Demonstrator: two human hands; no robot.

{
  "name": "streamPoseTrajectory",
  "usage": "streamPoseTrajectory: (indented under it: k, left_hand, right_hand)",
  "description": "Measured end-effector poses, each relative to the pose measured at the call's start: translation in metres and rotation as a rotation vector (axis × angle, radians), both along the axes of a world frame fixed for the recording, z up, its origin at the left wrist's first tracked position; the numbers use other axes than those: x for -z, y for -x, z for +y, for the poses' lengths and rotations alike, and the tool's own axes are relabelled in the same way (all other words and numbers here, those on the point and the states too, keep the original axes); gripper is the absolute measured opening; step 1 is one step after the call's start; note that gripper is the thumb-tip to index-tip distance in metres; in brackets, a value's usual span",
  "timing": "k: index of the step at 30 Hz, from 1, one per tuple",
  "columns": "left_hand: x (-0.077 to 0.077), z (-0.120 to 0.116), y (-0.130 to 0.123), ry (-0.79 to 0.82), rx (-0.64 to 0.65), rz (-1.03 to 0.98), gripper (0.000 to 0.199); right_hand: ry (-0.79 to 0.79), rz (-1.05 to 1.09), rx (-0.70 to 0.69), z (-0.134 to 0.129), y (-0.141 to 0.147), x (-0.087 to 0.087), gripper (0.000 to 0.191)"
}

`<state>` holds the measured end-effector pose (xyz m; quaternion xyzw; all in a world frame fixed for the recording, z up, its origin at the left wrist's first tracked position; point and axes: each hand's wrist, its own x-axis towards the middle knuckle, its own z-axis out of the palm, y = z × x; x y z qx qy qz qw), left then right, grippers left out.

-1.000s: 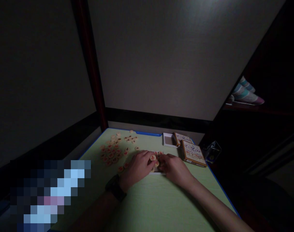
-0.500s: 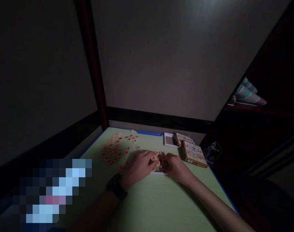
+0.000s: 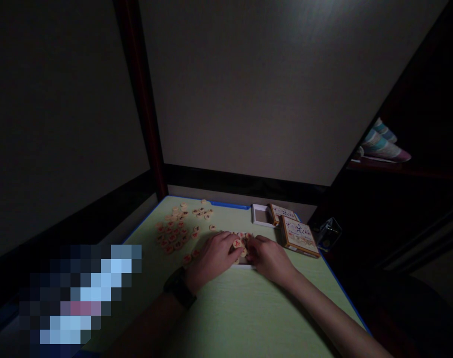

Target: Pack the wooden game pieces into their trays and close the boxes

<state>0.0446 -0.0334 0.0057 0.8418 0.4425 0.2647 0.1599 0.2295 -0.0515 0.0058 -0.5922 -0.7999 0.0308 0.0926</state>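
Observation:
My left hand point(image 3: 216, 253), with a dark watch on its wrist, is closed at the left side of a shallow box tray point(image 3: 245, 267). A round wooden xiangqi piece point(image 3: 237, 244) with a red character stands tilted between its thumb and fingers. Over the tray's right side, my right hand point(image 3: 269, 256) has its fingers curled down among the pieces; its fingertips are in shadow, so what they grip is hidden. More xiangqi pieces point(image 3: 244, 252) lie in the tray between the hands. My left hand covers part of the tray.
Many loose xiangqi pieces point(image 3: 170, 237) with red or black characters spread over the green table point(image 3: 226, 313) at left. At the back right are a white open box tray point(image 3: 263, 215) and two printed boxes, the nearer box point(image 3: 299, 236) by the table's edge. Walls rise behind.
Both hands stay almost in place over the tray. The piece at my left hand has tilted slightly, and my right fingers have shifted a little.

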Motion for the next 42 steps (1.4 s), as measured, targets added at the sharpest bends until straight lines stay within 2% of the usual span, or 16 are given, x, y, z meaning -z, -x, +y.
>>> streamPoseTrajectory:
  k: [6, 10, 13, 16, 19, 22, 24, 27, 30, 37, 42]
  left_hand:
    - [0.006, 0.005, 0.001, -0.003, 0.033, -0.042, 0.02]
    - [0.003, 0.007, -0.001, 0.066, 0.029, -0.192, 0.021]
    - [0.004, 0.009, -0.004, 0.226, 0.021, -0.376, 0.022]
    - [0.013, 0.014, -0.006, 0.46, 0.126, -0.56, 0.019]
    - [0.024, 0.018, -0.007, 0.54, 0.21, -0.646, 0.02]
    - [0.025, 0.017, -0.006, 0.539, 0.25, -0.633, 0.022]
    - [0.02, 0.015, -0.006, 0.49, 0.242, -0.617, 0.025]
    - [0.014, 0.015, -0.005, 0.344, 0.116, -0.56, 0.029]
    - [0.015, 0.019, -0.004, 0.254, -0.009, -0.498, 0.028]
    - [0.029, 0.029, -0.001, 0.187, -0.08, -0.438, 0.024]
    - [0.027, 0.032, 0.001, 0.157, -0.113, -0.45, 0.023]
  right_hand:
    - [-0.001, -0.023, 0.008, -0.001, 0.0, -0.004, 0.022]
    - [-0.05, 0.075, -0.044, -0.001, -0.003, -0.008, 0.019]
    - [-0.164, 0.22, -0.193, -0.001, -0.005, -0.006, 0.02]
    - [-0.325, 0.293, -0.365, -0.001, -0.005, 0.002, 0.027]
    - [-0.445, 0.277, -0.445, -0.001, -0.005, 0.008, 0.027]
    - [-0.442, 0.265, -0.465, 0.0, -0.009, 0.005, 0.026]
    - [-0.38, 0.249, -0.406, 0.002, -0.014, -0.002, 0.022]
    - [-0.201, 0.193, -0.291, 0.004, -0.02, -0.012, 0.013]
    - [-0.062, 0.164, -0.231, 0.006, -0.023, -0.016, 0.015]
    - [-0.053, 0.068, -0.219, 0.005, -0.018, -0.013, 0.017]
    - [-0.054, 0.0, -0.226, 0.004, -0.019, -0.014, 0.019]
